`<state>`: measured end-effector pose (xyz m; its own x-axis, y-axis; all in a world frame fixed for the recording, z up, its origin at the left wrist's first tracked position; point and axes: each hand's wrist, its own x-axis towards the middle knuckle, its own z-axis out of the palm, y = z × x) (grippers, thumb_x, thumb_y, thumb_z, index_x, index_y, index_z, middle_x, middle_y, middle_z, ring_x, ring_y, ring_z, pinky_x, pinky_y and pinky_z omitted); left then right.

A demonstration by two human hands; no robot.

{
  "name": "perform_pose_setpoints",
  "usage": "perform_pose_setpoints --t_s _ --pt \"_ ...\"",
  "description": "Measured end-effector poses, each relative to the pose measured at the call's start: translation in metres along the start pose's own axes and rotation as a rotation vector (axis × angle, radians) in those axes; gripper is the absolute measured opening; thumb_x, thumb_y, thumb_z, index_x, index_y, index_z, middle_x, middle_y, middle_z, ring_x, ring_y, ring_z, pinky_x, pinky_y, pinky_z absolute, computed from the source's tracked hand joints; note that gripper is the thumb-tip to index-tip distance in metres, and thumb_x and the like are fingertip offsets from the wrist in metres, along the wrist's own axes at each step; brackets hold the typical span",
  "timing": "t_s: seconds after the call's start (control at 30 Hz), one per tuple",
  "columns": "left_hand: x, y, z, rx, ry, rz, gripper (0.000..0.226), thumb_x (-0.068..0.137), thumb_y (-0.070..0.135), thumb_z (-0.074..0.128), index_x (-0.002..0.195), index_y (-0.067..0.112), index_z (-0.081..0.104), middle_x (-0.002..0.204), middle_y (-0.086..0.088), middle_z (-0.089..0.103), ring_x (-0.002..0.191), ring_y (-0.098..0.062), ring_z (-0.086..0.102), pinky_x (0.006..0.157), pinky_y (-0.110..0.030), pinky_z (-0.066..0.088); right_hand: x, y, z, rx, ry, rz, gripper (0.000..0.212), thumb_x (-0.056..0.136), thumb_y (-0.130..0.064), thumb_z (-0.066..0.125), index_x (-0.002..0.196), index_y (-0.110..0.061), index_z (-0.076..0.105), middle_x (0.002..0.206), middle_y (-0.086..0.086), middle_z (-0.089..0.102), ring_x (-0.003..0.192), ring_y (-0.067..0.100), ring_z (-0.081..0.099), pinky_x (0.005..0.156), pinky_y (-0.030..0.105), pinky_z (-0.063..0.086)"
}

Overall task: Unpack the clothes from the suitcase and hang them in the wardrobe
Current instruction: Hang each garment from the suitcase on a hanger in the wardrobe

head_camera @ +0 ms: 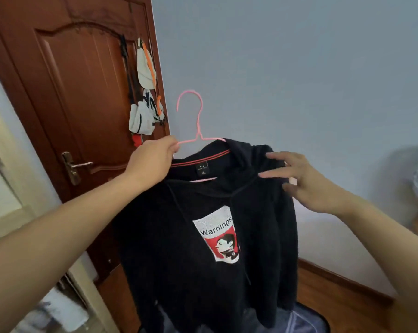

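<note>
gripping pink hanger (pixel 198 131), black hoodie (pixel 203 236) draped

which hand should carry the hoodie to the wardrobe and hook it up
Left, probably. The left hand already grips the pink hanger bearing the black hoodie, hook free above. The right hand only touches the shoulder with straight fingers.

Room behind: door, wall and floor

A dark red-brown wooden door (pixel 78 97) fills the upper left, its brass lever handle (pixel 73 166) at middle left; white caps and bags with orange straps (pixel 145 92) hang on the door's right edge. A pale blue-grey wall (pixel 299 68) spans the upper right, with a wooden skirting board (pixel 342 280) above brown floor (pixel 342 306) at lower right.
</note>
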<state>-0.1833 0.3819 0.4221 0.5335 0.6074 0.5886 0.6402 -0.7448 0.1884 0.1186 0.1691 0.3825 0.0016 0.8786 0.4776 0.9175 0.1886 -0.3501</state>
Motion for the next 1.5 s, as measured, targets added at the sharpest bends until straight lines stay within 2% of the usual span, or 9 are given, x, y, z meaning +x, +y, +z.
perform_pose_setpoints --t_s 0.13,0.23,0.33,0.47,0.6,0.73,0.9,1.1,1.5 --pt "-0.004 -0.012 -0.034 0.032 0.086 0.146 0.029 0.107 0.038 0.040 0.098 0.024 0.063 0.082 0.001 0.068 0.078 -0.029 0.062 0.068 -0.044 0.051 0.013 -0.002 -0.012 0.090 0.277 0.190 0.053 0.094 -0.009 0.060 0.140 -0.034 0.052 0.155 -0.004 0.034 0.145 0.019 0.025 0.115 0.034 0.026" --pt "-0.009 -0.017 -0.069 0.021 0.088 0.216 0.029 0.106 0.041 0.039 0.102 0.026 0.064 0.086 0.003 0.070 0.079 -0.027 0.064 0.072 -0.045 0.052 0.041 -0.026 0.004 0.011 0.081 0.100 0.055 0.100 -0.047 0.048 0.151 -0.030 0.037 0.154 -0.006 0.037 0.143 0.016 0.028 0.116 0.035 0.028" --pt "-0.028 -0.025 -0.105 0.106 0.139 0.234 0.030 0.107 0.037 0.040 0.101 0.022 0.065 0.081 0.005 0.066 0.074 -0.024 0.062 0.066 -0.040 0.049 0.070 -0.060 0.025 0.151 0.037 0.023 0.035 0.106 -0.042 0.036 0.113 -0.023 0.064 0.103 -0.011 0.066 0.099 0.009 0.058 0.088 0.028 0.045" --pt "-0.075 -0.051 -0.144 0.322 0.186 0.338 0.022 0.099 0.027 0.045 0.099 0.018 0.064 0.080 -0.002 0.069 0.071 -0.026 0.065 0.057 -0.034 0.053 0.105 -0.099 0.040 0.572 0.012 0.083 0.045 0.108 -0.036 0.039 0.074 -0.012 0.056 0.050 -0.004 0.043 0.047 0.012 0.039 0.051 0.027 0.032" --pt "-0.116 -0.075 -0.181 0.461 0.077 0.322 0.019 0.101 0.028 0.042 0.108 0.022 0.058 0.081 -0.002 0.068 0.075 -0.023 0.065 0.053 -0.035 0.052 0.149 -0.149 0.065 0.323 0.159 0.092 0.043 0.107 -0.033 0.038 0.076 -0.011 0.058 0.068 0.004 0.056 0.070 0.027 0.054 0.067 0.034 0.037" --pt "-0.144 -0.113 -0.213 0.575 -0.124 0.200 0.027 0.102 0.040 0.032 0.109 0.029 0.055 0.082 0.005 0.067 0.072 -0.024 0.066 0.058 -0.034 0.050 0.195 -0.197 0.063 0.655 0.627 0.167 0.038 0.102 -0.035 0.033 0.078 -0.019 0.057 0.077 0.004 0.059 0.079 0.032 0.061 0.076 0.041 0.047" --pt "-0.172 -0.163 -0.241 0.516 0.029 -0.040 0.036 0.103 0.046 0.030 0.106 0.027 0.061 0.085 0.005 0.069 0.078 -0.024 0.066 0.067 -0.041 0.052 0.226 -0.256 0.114 0.123 -0.074 0.059 0.041 0.105 -0.041 0.041 0.084 -0.012 0.061 0.088 0.007 0.065 0.093 0.030 0.061 0.073 0.034 0.040" --pt "-0.198 -0.268 -0.314 0.558 0.248 -0.116 0.028 0.106 0.039 0.038 0.096 0.021 0.058 0.069 0.006 0.059 0.063 -0.025 0.058 0.056 -0.038 0.044 0.214 -0.394 0.170 0.169 -0.323 -0.525 0.053 0.101 -0.048 0.049 0.150 -0.049 0.029 0.137 -0.022 0.052 0.126 0.001 0.049 0.108 0.027 0.039" --pt "-0.247 -0.457 -0.433 0.437 0.416 -0.107 0.026 0.107 0.034 0.044 0.093 0.014 0.056 0.064 0.004 0.052 0.057 -0.021 0.051 0.055 -0.040 0.043 0.263 -0.585 0.205 0.576 -0.800 -0.498 0.057 0.093 -0.017 0.068 0.142 -0.039 0.051 0.142 -0.020 0.055 0.131 0.003 0.053 0.110 0.029 0.044"
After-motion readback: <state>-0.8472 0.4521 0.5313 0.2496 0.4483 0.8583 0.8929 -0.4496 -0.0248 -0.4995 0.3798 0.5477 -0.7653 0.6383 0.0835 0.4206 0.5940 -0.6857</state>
